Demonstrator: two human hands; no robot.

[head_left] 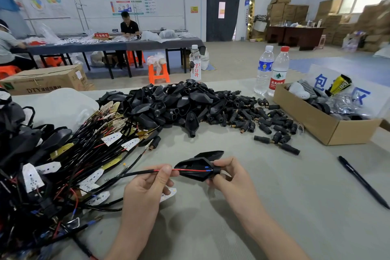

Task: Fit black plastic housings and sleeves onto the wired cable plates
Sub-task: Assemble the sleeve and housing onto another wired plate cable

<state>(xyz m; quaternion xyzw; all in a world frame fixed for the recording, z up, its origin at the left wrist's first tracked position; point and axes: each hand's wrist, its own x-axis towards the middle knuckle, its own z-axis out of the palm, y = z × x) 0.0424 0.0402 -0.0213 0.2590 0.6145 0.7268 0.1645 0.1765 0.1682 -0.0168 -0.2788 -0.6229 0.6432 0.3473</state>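
Table [274, 196], grey-green: the whole lower frame is being taken up by it.

Heap of wired plates [63, 164]: the left of the frame is being covered by tangled black cables and white and brass plates.

Pile of black housings [168, 101]: upper centre is being filled by it.

Cardboard box [312, 120]: being kept at the right edge, with mixed parts inside.

Loose black sleeves [263, 120]: being spread between the pile and the box.

Two water bottles [272, 72]: being stood upright behind the sleeves.

Left hand [145, 188], lower centre: a black cable [137, 173] is being pinched between thumb and fingers.

Right hand [232, 175]: the narrow end of one housing [196, 169] is being gripped at centre frame, just above the table.

Pen [363, 181]: being left lying at lower right.

Red wire [185, 169]: being run from the cable across the open housing.
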